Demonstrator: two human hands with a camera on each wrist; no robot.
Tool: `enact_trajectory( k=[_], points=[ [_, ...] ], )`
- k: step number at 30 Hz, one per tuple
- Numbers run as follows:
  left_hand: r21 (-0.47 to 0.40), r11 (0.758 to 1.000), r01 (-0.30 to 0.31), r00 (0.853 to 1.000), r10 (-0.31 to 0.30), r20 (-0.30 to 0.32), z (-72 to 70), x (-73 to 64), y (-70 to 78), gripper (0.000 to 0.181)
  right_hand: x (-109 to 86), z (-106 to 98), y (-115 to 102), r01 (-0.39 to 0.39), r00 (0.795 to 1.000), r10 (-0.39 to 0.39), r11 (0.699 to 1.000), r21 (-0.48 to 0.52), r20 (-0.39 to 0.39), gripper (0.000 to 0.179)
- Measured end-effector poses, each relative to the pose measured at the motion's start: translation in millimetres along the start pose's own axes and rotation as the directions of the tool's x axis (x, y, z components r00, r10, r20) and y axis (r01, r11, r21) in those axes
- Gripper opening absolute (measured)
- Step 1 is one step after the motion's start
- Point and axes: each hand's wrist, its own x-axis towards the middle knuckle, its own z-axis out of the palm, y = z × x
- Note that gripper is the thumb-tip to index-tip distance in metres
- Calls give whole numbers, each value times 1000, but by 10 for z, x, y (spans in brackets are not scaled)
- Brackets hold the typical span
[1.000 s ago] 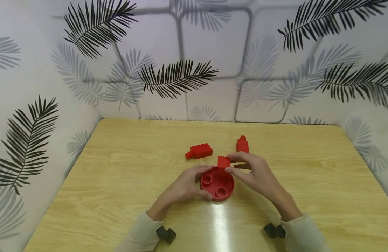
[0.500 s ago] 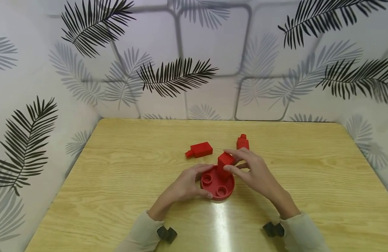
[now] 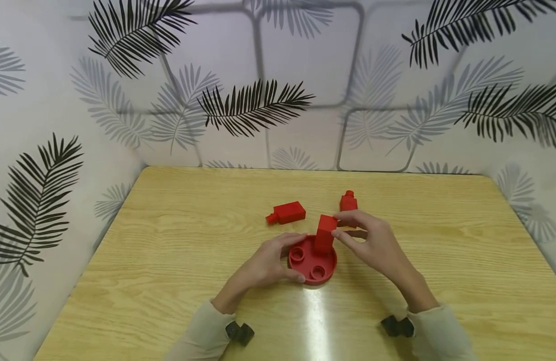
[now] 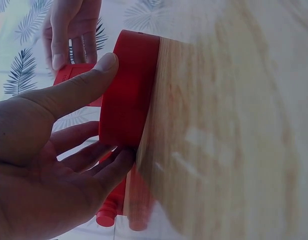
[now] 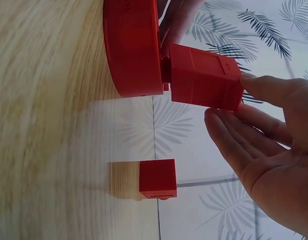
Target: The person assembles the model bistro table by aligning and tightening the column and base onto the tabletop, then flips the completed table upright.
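My left hand (image 3: 271, 263) grips the rim of a shallow round red base (image 3: 308, 264), thumb on the near side and fingers around the far side. Two ring-shaped sockets show on the base's floor. A red rectangular block (image 3: 325, 234) stands at the base's far side, narrow end down. In the right wrist view, that block (image 5: 204, 77) meets the base (image 5: 136, 50) through a narrow neck. My right hand (image 3: 373, 245) pinches the block's upper end between thumb and fingers.
A second red block with a stepped peg (image 3: 290, 213) lies on the wooden table (image 3: 192, 225) beyond the base. Another such block (image 3: 348, 202) lies farther right, partly behind my right hand. A leaf-patterned cloth (image 3: 305, 135) rises behind the table.
The red block has gone from tilted to more upright on the base, shifting slightly right. My right hand has moved slightly right with it. The left hand keeps its hold on the base.
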Motion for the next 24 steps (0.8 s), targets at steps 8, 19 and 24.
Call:
enact_trajectory(
  k=[8,19,24],
  points=[
    [1,1000,-3,1000,3,2,-5,6,-5,85,-6,3,29,-52,998,52,999,13,34,46],
    [-16,1000,-26,1000,27,3,-16,2,11,85,-28,-74,17,-13,996,11,1000,23,84,42],
    [-9,1000,-20,1000,20,4,-14,1,6,86,-35,-101,36,-3,995,-1,999,39,99,41]
  ],
)
